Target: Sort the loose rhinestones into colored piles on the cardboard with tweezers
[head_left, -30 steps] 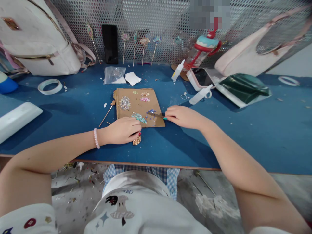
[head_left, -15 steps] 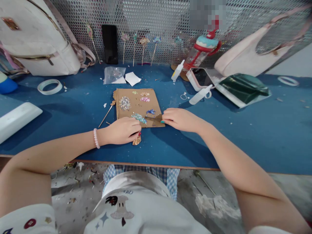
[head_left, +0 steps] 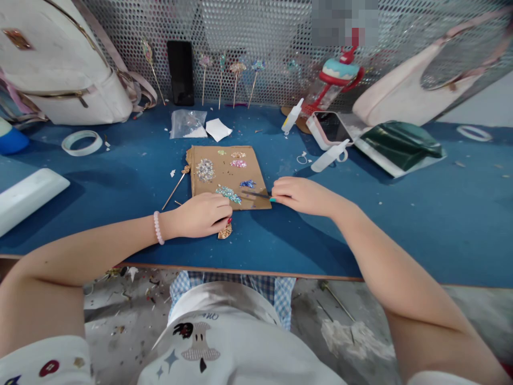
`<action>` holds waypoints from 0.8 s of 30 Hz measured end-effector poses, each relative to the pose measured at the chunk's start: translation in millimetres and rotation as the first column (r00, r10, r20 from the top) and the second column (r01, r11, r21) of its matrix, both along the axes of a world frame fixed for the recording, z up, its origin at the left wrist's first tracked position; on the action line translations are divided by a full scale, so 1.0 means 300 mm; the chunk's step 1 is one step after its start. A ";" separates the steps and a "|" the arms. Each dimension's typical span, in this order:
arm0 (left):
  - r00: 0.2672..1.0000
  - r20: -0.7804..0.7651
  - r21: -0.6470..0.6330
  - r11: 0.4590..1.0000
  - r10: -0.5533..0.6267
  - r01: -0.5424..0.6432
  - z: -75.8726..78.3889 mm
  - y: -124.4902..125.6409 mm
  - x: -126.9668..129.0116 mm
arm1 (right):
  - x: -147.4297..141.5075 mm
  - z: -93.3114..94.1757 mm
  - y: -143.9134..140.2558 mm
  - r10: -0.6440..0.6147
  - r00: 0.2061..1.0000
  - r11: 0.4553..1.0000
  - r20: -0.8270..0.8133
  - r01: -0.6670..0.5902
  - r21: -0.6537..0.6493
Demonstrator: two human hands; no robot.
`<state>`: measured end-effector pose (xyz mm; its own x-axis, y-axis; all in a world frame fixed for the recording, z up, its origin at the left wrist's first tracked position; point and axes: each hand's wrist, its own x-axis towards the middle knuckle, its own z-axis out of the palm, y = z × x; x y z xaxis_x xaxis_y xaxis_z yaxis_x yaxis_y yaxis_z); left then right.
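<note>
My left hand [head_left: 202, 215] is closed at the near edge of a piece of cardboard [head_left: 224, 179], pinching a small gold fan-shaped ornament [head_left: 225, 232]. Part of that ornament is hidden under the fingers. In my right hand [head_left: 298, 195], closed at the cardboard's right edge, are dark tweezers [head_left: 257, 194] pointing left over the board. Their tips lie between a pile of light turquoise beads [head_left: 228, 194] and a pile of dark blue beads [head_left: 247, 183]. Silvery beads [head_left: 206, 170] and pink beads [head_left: 238, 163] also lie on the cardboard.
A gold hairpin stick [head_left: 175, 189] lies left of the cardboard. Behind stand a plastic bag [head_left: 187, 124], a black phone [head_left: 180, 73] and several decorated hairpins. To the right are a glue bottle [head_left: 329, 156], a pink-cased phone [head_left: 329, 130] and a green packet [head_left: 401, 147]. A tape roll [head_left: 82, 143] lies left.
My right hand has shifted slightly to the right with the tweezers, whose tips have moved away from the turquoise beads. My left hand has stayed in place with the gold ornament.
</note>
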<state>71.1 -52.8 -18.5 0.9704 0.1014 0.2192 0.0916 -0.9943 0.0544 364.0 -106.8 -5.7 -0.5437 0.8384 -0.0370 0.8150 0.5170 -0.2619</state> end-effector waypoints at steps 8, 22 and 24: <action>1.000 -0.008 -0.003 1.000 0.004 -0.004 -0.003 0.002 0.001 | 0.012 -0.004 -0.002 -0.004 0.999 1.000 0.050 0.004 0.013; 1.000 -0.015 -0.010 1.000 -0.005 0.005 0.003 0.003 0.000 | 0.045 0.036 -0.008 0.059 0.989 0.980 -0.139 -0.083 -0.178; 1.000 -0.013 -0.008 1.000 -0.007 0.007 0.003 0.004 0.000 | 0.045 0.044 -0.013 0.065 0.986 0.970 -0.153 -0.099 -0.224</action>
